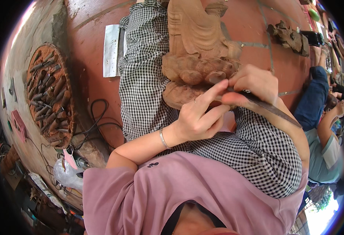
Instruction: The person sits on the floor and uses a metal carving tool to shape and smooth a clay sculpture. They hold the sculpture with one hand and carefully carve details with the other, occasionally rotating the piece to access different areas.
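Note:
A reddish-brown carved wooden statue (pixel 197 35) lies between my legs, with draped folds and a base of rounded petals (pixel 193 74). My right hand (pixel 256 84) is closed around a long, flat, dark file-like tool (pixel 281 112), whose free end runs back along my right forearm. Its working end is hidden among my fingers, at the edge of the carved base. My left hand (pixel 203 117), with a ring and bracelet, is at the same spot. Its index finger reaches to my right fingertips, the others are bent, and what they grip is hidden.
A round basket (pixel 73 113) at left holds many wood-handled carving tools. Near it are a black cable (pixel 97 121) and a plastic bag (pixel 64 174). A white strip (pixel 111 51) lies on red floor tiles. Far right are a rough wood piece (pixel 287 37) and another seated person (pixel 324 137).

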The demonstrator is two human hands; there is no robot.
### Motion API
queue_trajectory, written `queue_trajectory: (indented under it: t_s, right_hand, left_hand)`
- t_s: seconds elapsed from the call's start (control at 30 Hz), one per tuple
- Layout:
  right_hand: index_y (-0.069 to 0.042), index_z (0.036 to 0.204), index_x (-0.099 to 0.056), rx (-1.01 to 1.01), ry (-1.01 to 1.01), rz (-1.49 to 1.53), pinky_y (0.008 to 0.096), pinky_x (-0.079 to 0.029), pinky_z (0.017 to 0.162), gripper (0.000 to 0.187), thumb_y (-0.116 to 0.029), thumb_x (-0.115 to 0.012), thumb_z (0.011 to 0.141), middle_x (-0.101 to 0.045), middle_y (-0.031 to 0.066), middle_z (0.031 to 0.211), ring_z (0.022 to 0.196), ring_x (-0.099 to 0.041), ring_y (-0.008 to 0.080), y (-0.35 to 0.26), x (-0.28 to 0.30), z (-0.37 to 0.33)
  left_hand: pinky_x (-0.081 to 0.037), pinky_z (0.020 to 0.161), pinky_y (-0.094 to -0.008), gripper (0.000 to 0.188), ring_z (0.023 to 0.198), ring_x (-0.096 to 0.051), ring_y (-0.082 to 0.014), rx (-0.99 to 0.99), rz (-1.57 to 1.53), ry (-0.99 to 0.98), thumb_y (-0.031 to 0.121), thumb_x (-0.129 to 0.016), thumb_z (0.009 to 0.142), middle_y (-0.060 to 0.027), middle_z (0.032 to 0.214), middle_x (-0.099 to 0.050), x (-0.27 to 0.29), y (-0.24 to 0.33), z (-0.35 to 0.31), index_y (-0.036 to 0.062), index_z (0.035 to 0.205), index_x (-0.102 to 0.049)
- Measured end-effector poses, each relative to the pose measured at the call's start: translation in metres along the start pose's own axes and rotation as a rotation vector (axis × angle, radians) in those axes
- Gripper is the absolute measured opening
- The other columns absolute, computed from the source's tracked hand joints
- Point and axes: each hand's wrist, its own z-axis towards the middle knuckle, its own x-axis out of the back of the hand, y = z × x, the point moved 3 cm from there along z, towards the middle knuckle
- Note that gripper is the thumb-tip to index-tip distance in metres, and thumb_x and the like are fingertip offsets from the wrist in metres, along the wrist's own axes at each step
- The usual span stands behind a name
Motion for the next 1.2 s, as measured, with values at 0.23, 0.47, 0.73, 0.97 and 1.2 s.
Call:
queue_trajectory:
  t_s: [0.23,0.47,0.73,0.97,1.2]
  right_hand:
    - [0.003,0.108,-0.067,0.185,-0.138,-0.342,0.0273,-0.06,0.061,0.038,-0.01,-0.07,0.073,-0.067,0.0134,0.101,0.077,-0.07,0.0209,-0.018,-0.013,0.01]
    - [0.006,0.102,-0.067,0.274,-0.238,-0.633,0.0313,-0.06,0.071,0.037,-0.013,-0.067,0.069,-0.069,0.0157,0.099,0.081,-0.07,0.0234,-0.031,-0.018,0.022]
    - [0.007,0.097,-0.066,0.322,-0.236,-0.593,0.0318,-0.06,0.071,0.034,-0.011,-0.066,0.069,-0.069,0.0175,0.094,0.08,-0.07,0.0231,-0.033,-0.024,0.024]
    - [0.004,0.094,-0.066,0.272,-0.25,-0.531,0.0305,-0.06,0.067,0.028,-0.011,-0.066,0.07,-0.069,0.0166,0.093,0.078,-0.07,0.0217,-0.036,-0.025,0.024]
    - [0.005,0.086,-0.064,0.244,-0.244,-0.525,0.0321,-0.06,0.065,0.026,-0.007,-0.071,0.064,-0.07,0.017,0.09,0.077,-0.072,0.025,-0.04,-0.026,0.029]
  left_hand:
    - [-0.058,0.081,-0.0322,0.018,0.093,-0.069,-0.0253,0.224,-0.32,0.134,-0.008,-0.063,0.077,-0.0268,0.126,-0.057,0.021,-0.006,-0.005,-0.003,0.094,-0.063]
    - [-0.059,0.085,-0.0321,0.015,0.096,-0.07,-0.0237,0.347,-0.44,0.131,-0.011,-0.056,0.081,-0.0299,0.13,-0.055,0.024,-0.007,-0.004,-0.0053,0.095,-0.059]
    - [-0.059,0.086,-0.0329,0.019,0.099,-0.069,-0.0261,0.342,-0.501,0.183,-0.012,-0.057,0.079,-0.0291,0.129,-0.055,0.025,-0.009,-0.012,-0.0053,0.096,-0.059]
    - [-0.057,0.091,-0.0357,0.019,0.107,-0.065,-0.0303,0.317,-0.392,0.13,-0.011,-0.062,0.075,-0.0245,0.125,-0.057,0.028,-0.009,-0.01,-0.0043,0.093,-0.062]
    - [-0.055,0.092,-0.0343,0.017,0.108,-0.063,-0.0293,0.311,-0.315,0.093,-0.01,-0.064,0.073,-0.023,0.126,-0.054,0.027,-0.01,-0.008,-0.0035,0.089,-0.063]
